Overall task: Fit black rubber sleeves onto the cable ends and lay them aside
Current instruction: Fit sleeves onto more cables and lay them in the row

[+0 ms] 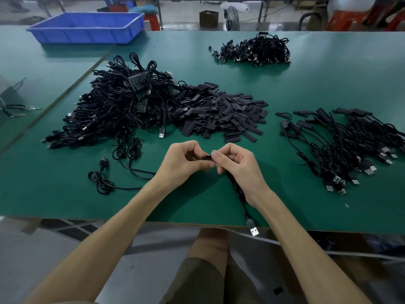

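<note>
My left hand (182, 163) and my right hand (237, 166) meet above the green table's near middle. Between their fingertips sits a black rubber sleeve (207, 157), pinched from both sides. My right hand also grips a black cable (238, 194), which runs down past my wrist to a USB plug (254, 230) at the table's front edge. The cable end inside the sleeve is hidden by my fingers. A heap of loose black sleeves (221, 113) lies just beyond my hands. Sleeved cables (341, 145) lie spread out at the right.
A big tangle of bare cables (114, 106) fills the left middle, with stray cable loops (103, 176) near my left forearm. A smaller cable bundle (256, 50) sits at the back. A blue plastic bin (87, 27) stands at the far left corner of the green table (197, 200).
</note>
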`<state>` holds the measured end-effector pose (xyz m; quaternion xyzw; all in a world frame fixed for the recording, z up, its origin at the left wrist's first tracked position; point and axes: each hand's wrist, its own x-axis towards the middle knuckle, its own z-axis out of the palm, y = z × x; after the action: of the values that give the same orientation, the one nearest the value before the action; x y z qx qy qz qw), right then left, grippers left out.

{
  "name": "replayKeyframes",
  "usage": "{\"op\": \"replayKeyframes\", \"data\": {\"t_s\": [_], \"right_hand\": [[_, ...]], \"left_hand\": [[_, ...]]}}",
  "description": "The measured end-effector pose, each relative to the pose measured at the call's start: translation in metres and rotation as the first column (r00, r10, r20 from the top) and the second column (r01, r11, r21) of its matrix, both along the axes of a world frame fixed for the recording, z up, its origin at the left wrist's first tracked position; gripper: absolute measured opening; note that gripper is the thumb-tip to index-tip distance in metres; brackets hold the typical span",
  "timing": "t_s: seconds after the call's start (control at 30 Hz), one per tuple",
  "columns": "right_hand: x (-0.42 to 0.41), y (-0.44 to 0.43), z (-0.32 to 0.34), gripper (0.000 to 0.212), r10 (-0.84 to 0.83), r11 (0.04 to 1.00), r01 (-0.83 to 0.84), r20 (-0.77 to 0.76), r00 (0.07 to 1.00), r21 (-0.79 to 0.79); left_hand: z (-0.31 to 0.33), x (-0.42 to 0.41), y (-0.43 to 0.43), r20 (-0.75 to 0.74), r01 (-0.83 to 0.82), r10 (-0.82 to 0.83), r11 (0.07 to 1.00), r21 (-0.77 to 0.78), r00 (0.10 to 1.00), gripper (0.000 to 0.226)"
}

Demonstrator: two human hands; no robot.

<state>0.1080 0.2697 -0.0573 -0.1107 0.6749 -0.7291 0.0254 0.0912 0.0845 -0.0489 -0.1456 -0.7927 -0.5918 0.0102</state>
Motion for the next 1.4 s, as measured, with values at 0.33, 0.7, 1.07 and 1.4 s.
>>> {"op": "replayKeyframes", "data": {"t_s": [0.33,0.7,1.07,1.4], "right_hand": [[0.001,0.000,0.002,0.012,0.021,0.999,-0.021,0.016,1.000,-0.028],[0.001,-0.001,0.000,0.020,-0.078,0.997,0.078,-0.020,0.997,0.024],[0.003,0.000,-0.002,0.009,-0.114,0.994,0.114,-0.034,0.993,0.003],[0.002,0.000,-0.005,0.009,-0.145,0.989,0.147,-0.065,0.987,0.024]], "left_hand": [[-0.001,0.001,-0.001,-0.100,-0.014,0.014,1.000,-0.002,0.995,0.036],[-0.004,0.008,0.002,-0.118,-0.049,0.044,0.998,-0.036,0.992,0.012],[0.002,0.012,0.005,-0.414,-0.148,0.091,0.983,-0.108,0.906,0.018],[-0.003,0.011,0.006,-0.474,-0.184,0.073,0.964,-0.191,0.878,0.020]]}}
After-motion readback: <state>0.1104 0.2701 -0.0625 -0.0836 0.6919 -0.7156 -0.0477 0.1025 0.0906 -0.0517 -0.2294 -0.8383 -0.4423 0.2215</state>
